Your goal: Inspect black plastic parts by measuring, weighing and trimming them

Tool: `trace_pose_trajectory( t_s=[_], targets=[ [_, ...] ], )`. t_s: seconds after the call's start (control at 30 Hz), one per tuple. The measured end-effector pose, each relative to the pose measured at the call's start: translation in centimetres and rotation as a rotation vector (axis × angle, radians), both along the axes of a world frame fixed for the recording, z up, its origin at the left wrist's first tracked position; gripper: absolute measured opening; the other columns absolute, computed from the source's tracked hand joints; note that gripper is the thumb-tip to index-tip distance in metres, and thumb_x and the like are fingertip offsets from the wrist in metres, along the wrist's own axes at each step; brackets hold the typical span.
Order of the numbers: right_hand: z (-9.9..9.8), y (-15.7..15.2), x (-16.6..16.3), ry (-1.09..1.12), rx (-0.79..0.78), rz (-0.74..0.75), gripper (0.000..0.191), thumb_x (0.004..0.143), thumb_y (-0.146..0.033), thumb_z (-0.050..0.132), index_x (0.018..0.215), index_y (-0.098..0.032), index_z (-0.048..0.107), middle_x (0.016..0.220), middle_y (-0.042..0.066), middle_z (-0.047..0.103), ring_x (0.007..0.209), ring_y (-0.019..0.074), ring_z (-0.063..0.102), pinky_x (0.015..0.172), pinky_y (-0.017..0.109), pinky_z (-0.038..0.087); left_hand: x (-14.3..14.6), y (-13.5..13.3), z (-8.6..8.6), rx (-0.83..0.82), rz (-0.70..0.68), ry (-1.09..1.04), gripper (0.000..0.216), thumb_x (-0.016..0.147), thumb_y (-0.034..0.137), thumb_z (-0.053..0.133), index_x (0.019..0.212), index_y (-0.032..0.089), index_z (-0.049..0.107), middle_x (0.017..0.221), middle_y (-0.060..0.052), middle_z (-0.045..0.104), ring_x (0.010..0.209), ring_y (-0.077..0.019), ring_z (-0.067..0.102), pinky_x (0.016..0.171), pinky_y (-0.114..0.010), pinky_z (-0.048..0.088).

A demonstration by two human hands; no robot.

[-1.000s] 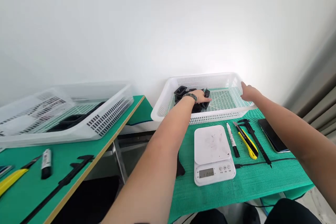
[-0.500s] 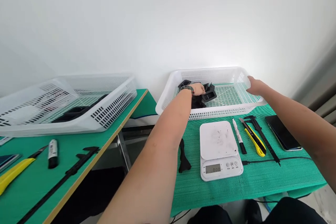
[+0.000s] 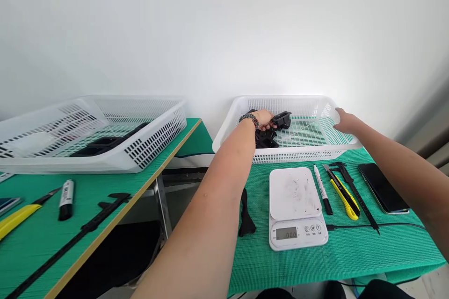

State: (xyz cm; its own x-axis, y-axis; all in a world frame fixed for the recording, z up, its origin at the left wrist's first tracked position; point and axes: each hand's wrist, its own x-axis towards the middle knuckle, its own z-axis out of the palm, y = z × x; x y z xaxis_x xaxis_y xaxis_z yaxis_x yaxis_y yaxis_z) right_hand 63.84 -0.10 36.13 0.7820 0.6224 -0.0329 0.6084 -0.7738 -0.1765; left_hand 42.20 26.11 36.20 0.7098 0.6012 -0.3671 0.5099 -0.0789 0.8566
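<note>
My left hand, with a beaded bracelet at the wrist, reaches into the white plastic basket on the right table. Its fingers are closed on a black plastic part with a hollow, frame-like shape. More black parts lie in a pile under and beside that hand, some hidden by it. At the basket's right end, my right hand grips the rim, thumb inside and the other fingers mostly out of sight.
In front of the basket are a white digital scale, marker, yellow utility knife, black caliper, phone and dark bow-shaped piece. A second basket stands on the left table, past a gap.
My left hand has raised and turned one black part, which now stands clear above the pile. The right hand stays on the rim. The whole view has shifted slightly.
</note>
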Motion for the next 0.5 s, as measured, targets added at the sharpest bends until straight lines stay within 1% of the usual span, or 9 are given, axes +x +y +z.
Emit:
trace_pose_trajectory(
  t_s=[0.07, 0.27, 0.4, 0.5],
  targets=[
    [0.0, 0.0, 0.0, 0.004, 0.013, -0.002, 0.099, 0.085, -0.031, 0.072, 0.167, -0.019, 0.018, 0.129, 0.021, 0.068, 0.106, 0.0359, 0.07, 0.081, 0.043, 0.058, 0.0, 0.2, 0.0, -0.028, 0.02, -0.037, 0.018, 0.093, 0.032, 0.068, 0.082, 0.017, 0.066, 0.063, -0.007, 0.067, 0.041, -0.0103, 0.04, 0.044, -0.024, 0.028],
    [-0.1, 0.2, 0.6, 0.033, 0.065, -0.011, 0.097, 0.085, -0.03, 0.072, 0.166, -0.02, 0.021, 0.132, 0.02, 0.067, 0.11, 0.0363, 0.069, 0.087, 0.045, 0.058, -0.3, 0.7, 0.0, -0.087, 0.036, -0.096, 0.017, 0.092, 0.029, 0.066, 0.08, 0.017, 0.067, 0.062, -0.009, 0.066, 0.039, -0.0092, 0.034, 0.044, -0.024, 0.025],
    [-0.3, 0.3, 1.2, 0.078, 0.123, -0.027, 0.093, 0.086, -0.028, 0.071, 0.166, -0.022, 0.024, 0.132, 0.019, 0.068, 0.104, 0.0336, 0.071, 0.084, 0.044, 0.06, -0.5, 0.8, 0.2, -0.114, 0.024, -0.096, 0.016, 0.09, 0.027, 0.067, 0.077, 0.016, 0.066, 0.058, -0.007, 0.062, 0.039, -0.0081, 0.031, 0.042, -0.023, 0.025],
    [-0.4, 0.4, 1.7, 0.103, 0.171, -0.038, 0.089, 0.086, -0.026, 0.069, 0.165, -0.024, 0.028, 0.135, 0.018, 0.066, 0.098, 0.031, 0.072, 0.081, 0.042, 0.061, -0.7, 0.7, 0.3, -0.124, 0.022, -0.096, 0.016, 0.087, 0.03, 0.072, 0.079, 0.017, 0.066, 0.057, -0.006, 0.061, 0.039, -0.0076, 0.03, 0.041, -0.022, 0.024]
  ],
)
